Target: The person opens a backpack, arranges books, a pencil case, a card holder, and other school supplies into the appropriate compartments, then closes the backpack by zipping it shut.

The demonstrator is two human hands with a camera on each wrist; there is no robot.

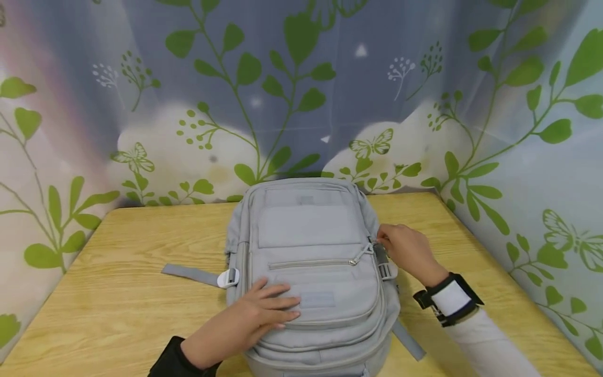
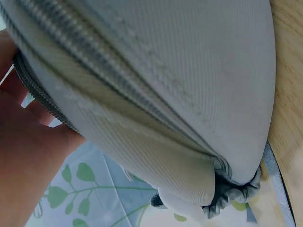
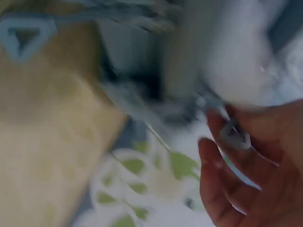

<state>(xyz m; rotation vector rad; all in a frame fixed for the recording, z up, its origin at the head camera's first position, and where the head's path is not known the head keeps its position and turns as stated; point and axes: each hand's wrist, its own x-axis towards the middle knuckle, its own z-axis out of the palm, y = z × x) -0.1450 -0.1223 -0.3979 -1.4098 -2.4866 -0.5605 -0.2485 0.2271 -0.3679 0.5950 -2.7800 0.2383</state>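
Observation:
A light grey backpack point(image 1: 325, 225) lies on its back on the table, front side up. My left hand point(image 1: 259, 314) rests on its lower front with the fingers spread. In the left wrist view, the fingers of that hand point(image 2: 33, 127) lie against the bag beyond a zipped edge. At the bag's upper right side, my right hand point(image 1: 410, 251) pinches a zipper pull point(image 3: 235, 135) with a triangular end. The right wrist view is blurred, and the zipper slider under the fingers is hard to make out. A closed front pocket zipper point(image 1: 311, 264) crosses the middle.
Grey straps stick out to the left point(image 1: 190, 273) and lower right point(image 1: 409, 340) of the bag. Beneath lies a wooden table point(image 1: 141, 235). A leaf-patterned curtain point(image 1: 212, 104) hangs behind it and along the sides.

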